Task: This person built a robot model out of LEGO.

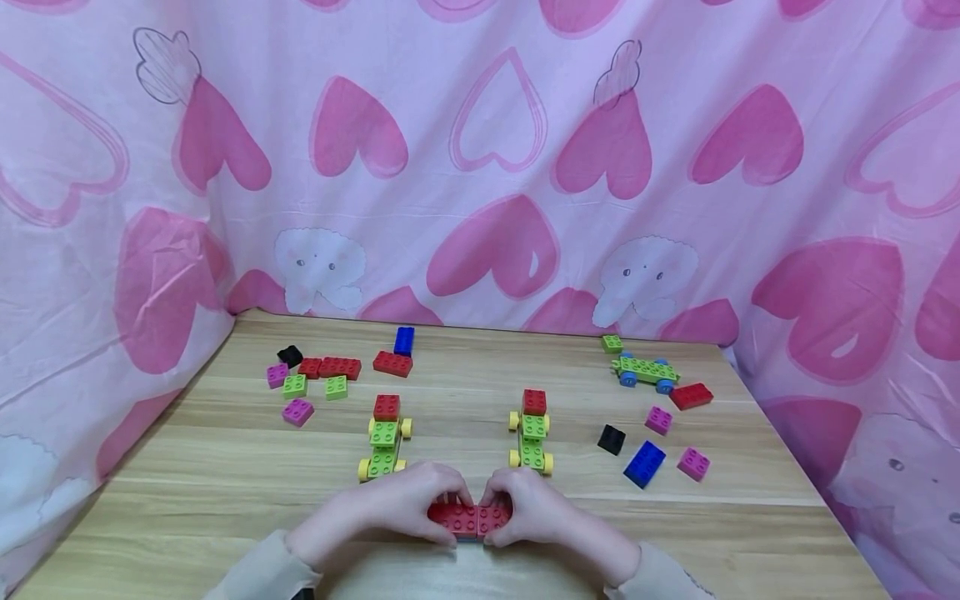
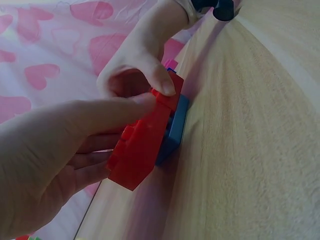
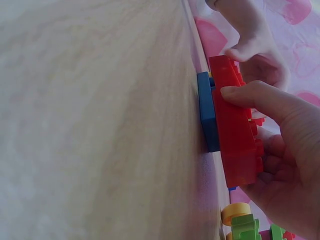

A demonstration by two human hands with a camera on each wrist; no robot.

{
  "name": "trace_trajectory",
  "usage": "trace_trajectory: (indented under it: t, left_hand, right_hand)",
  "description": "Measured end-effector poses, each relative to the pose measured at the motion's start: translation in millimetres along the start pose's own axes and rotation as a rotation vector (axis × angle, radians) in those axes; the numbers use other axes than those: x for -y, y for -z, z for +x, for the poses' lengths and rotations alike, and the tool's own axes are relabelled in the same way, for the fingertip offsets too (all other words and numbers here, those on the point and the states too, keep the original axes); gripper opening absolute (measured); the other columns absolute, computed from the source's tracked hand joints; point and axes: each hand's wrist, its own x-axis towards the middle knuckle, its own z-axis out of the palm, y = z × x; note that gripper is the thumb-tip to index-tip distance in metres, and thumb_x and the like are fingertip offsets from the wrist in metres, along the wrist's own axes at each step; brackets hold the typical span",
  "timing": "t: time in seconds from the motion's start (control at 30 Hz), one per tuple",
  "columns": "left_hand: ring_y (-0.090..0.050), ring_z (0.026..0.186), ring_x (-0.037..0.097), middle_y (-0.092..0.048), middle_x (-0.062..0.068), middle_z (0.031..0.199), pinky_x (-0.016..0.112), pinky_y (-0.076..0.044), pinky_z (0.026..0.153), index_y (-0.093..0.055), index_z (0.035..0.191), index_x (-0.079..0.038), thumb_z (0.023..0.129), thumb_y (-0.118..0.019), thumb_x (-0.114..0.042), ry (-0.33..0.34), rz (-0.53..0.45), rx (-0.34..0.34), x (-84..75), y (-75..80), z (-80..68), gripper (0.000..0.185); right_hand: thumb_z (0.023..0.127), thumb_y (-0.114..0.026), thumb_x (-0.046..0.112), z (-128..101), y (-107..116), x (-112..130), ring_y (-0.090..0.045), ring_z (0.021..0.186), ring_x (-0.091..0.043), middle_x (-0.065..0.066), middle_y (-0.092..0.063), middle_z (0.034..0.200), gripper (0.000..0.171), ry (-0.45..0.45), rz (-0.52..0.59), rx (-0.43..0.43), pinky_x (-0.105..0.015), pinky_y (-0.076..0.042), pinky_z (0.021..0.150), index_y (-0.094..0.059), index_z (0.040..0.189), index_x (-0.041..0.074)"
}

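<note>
We are holding our left hand [image 1: 417, 498] close to our right hand [image 1: 531, 504], each pinching a brick between thumb and fingers. In the left we are gripping one red brick [image 1: 459, 522]; in the right we are gripping a second red brick [image 1: 492, 522], the two meeting end to end between our hands. Beneath both, a blue brick [image 2: 176, 131] is resting on the wooden table [image 1: 461, 425], with a narrow gap showing under the red ones and their outer ends jutting past it.

Just beyond the left hand, a yellow-wheeled car [image 1: 384, 446] is standing with a red block on its far end; a matching car [image 1: 533, 442] is standing beyond the right. Farther out past the left hand, loose coloured bricks [image 1: 340, 368] are lying scattered. Rightward of the right hand, a black piece [image 1: 611, 439] and a blue block [image 1: 644, 464] are lying, with a blue-wheeled base [image 1: 647, 371] standing farther off.
</note>
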Motion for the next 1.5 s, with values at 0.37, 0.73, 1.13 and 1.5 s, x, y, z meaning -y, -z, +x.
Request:
trace_trajectory:
  t: [0.37,0.73,1.13,1.5]
  left_hand:
    - [-0.055,0.084,-0.007,-0.067,-0.015,0.096,0.015,-0.050,0.075,-0.073,0.110,-0.018,0.084,-0.077,-0.027,0.114,-0.091,0.018,-5.5,1.5,6.1,0.028]
    - [-0.054,0.081,-0.007,-0.070,-0.013,0.092,0.012,-0.047,0.073,-0.076,0.106,-0.015,0.081,-0.081,-0.024,0.106,-0.023,0.020,-9.1,3.7,11.3,0.027]
    - [-0.054,0.075,-0.005,-0.068,-0.012,0.086,0.013,-0.047,0.069,-0.077,0.105,-0.013,0.078,-0.083,-0.021,0.175,-0.070,0.047,-14.9,6.8,17.1,0.029]
    - [-0.054,0.076,-0.006,-0.068,-0.012,0.085,0.014,-0.047,0.071,-0.078,0.102,-0.013,0.075,-0.085,-0.019,0.206,-0.047,0.038,-19.5,7.4,19.0,0.028]
  right_hand:
    - [0.064,-0.088,0.017,-0.1,0.3,-0.3,-0.049,0.076,0.007,0.013,-0.063,0.083,0.029,0.008,0.014,0.005,-0.013,-0.044,0.068,-0.070,0.087,0.014]
    - [0.064,-0.088,0.017,0.5,0.2,0.2,-0.050,0.076,0.007,0.013,-0.063,0.083,0.029,0.011,0.012,0.004,-0.013,-0.045,0.068,-0.070,0.087,0.014]
    - [0.064,-0.088,0.017,0.8,0.6,0.2,-0.050,0.075,0.006,0.012,-0.063,0.083,0.030,0.000,0.021,0.007,-0.014,-0.045,0.068,-0.070,0.088,0.014]
    - [0.064,-0.088,0.018,0.7,0.8,0.4,-0.049,0.076,0.006,0.013,-0.063,0.083,0.030,0.008,0.010,0.003,-0.014,-0.044,0.068,-0.070,0.087,0.014]
